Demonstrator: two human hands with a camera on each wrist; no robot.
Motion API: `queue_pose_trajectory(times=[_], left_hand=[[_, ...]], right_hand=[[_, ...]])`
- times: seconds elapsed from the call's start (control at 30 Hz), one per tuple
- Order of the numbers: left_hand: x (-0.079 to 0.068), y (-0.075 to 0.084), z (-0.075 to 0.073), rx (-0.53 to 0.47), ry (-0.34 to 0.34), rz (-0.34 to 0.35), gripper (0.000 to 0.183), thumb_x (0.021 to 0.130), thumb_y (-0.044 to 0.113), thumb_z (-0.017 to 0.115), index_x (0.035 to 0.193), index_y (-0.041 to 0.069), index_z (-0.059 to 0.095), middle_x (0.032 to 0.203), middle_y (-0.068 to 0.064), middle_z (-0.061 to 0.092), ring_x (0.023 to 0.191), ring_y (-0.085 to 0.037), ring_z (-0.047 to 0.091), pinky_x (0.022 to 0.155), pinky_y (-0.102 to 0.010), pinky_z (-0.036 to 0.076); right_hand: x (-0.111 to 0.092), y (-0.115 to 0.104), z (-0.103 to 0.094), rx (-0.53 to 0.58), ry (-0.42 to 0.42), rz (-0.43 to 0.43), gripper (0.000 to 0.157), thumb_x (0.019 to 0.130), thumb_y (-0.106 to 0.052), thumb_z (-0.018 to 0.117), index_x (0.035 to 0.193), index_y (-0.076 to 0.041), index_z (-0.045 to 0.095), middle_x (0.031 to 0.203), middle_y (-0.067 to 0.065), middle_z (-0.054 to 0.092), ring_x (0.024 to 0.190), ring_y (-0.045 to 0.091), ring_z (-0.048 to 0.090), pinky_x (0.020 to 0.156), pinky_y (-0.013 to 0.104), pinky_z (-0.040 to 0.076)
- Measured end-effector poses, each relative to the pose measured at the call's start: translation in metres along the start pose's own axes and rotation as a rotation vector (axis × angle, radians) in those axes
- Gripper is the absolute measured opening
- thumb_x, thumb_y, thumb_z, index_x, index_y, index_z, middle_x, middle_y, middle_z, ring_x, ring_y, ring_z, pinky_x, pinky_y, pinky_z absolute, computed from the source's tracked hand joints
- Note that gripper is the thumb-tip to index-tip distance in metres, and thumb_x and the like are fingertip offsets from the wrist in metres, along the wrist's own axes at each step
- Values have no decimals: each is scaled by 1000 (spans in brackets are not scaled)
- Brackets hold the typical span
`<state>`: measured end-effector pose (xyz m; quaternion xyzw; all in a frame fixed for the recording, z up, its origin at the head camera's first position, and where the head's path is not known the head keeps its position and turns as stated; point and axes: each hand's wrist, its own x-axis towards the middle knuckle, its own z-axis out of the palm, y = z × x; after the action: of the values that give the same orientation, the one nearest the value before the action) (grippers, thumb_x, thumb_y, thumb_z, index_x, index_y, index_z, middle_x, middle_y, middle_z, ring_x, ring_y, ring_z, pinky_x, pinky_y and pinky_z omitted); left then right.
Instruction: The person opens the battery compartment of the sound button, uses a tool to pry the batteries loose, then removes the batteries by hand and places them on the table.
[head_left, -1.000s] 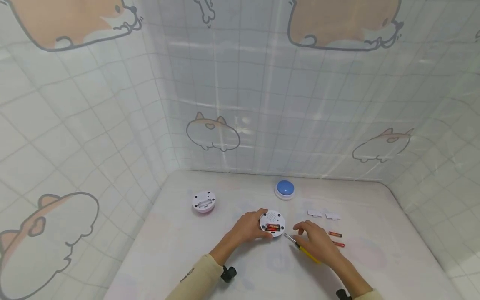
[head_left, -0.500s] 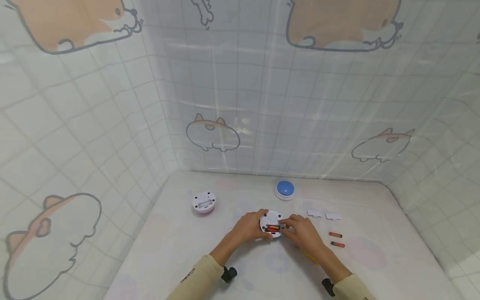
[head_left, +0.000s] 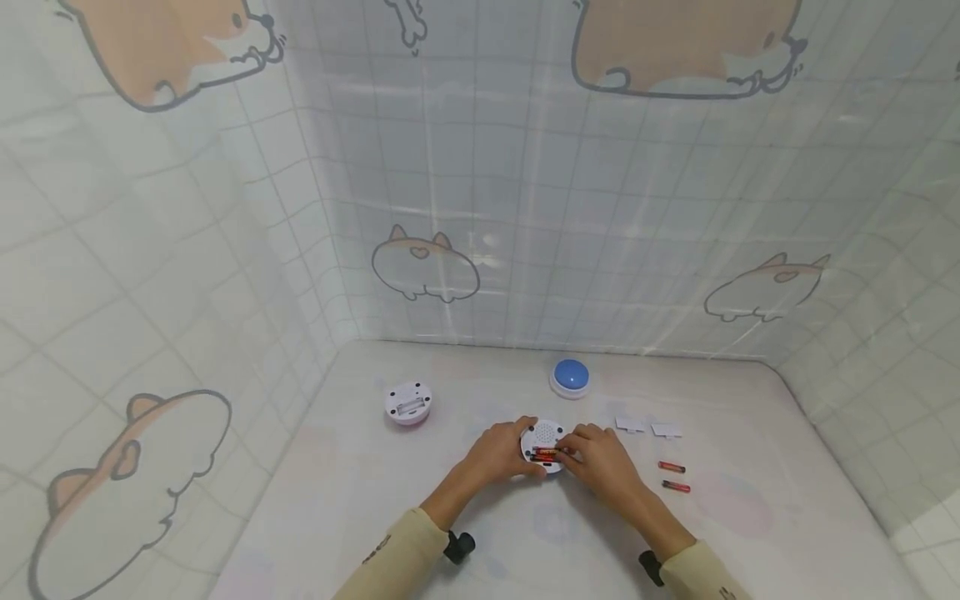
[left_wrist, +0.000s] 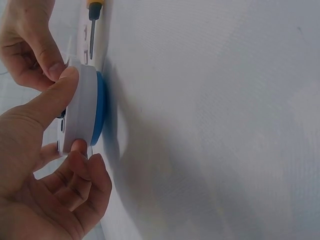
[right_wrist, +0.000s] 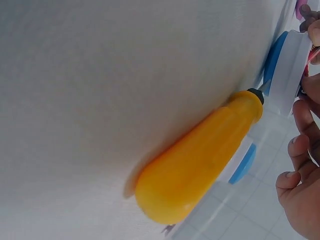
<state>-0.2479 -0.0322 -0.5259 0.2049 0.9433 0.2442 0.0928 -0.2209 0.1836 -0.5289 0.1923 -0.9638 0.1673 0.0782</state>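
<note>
Mid-step on the batteries of the round white-and-blue push-button device (head_left: 544,446), turned underside up near the middle of the counter (head_left: 750,533), slightly toward the front edge. Left hand (head_left: 497,452) clamped on the device's rim, thumb and fingers curled round its white edge. Right hand (head_left: 600,461) with fingertips pinched at the red cylindrical batteries (head_left: 546,454) in the open compartment; whether a cell is actually gripped cannot be told. Yellow-handled screwdriver (right_wrist: 200,160) lying loose on the counter just beside the device. Two spare red batteries (head_left: 672,477) and two small white covers (head_left: 647,427) toward the right edge. Next, probably: steady hold, then easing one cell up or down square to its contacts.
</note>
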Motion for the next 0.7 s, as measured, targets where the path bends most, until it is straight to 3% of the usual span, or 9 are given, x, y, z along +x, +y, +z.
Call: queue_pose_trajectory(times=[0.23,0.47,0.7], left_hand=[[-1,0,1,-3,-6,-7,93,72,55,86,148,17,49,127,-8,67,104,-19,63,89,-39,51],[-3,1,3,-18,-9,-32,92,72,56,86,148,18,49,131,-8,65,111,-22,62,95,-42,50],[-2,1,2,-32,-4,-53,93,71,54,88,148,18,49,133,-9,64,117,-25,61,100,-44,48]], right_hand=[[-5,4,-6,47,-31,54,13,86,-33,80,97,-25,78,82,-18,57,83,7,53,83,39,45],[-17,22,-21,102,-24,116,13,88,-29,79,101,-29,77,87,-18,59,88,14,57,92,45,46],[-29,54,-34,54,-46,155,10,87,-26,80,97,-26,78,87,-13,60,86,15,55,83,44,47]])
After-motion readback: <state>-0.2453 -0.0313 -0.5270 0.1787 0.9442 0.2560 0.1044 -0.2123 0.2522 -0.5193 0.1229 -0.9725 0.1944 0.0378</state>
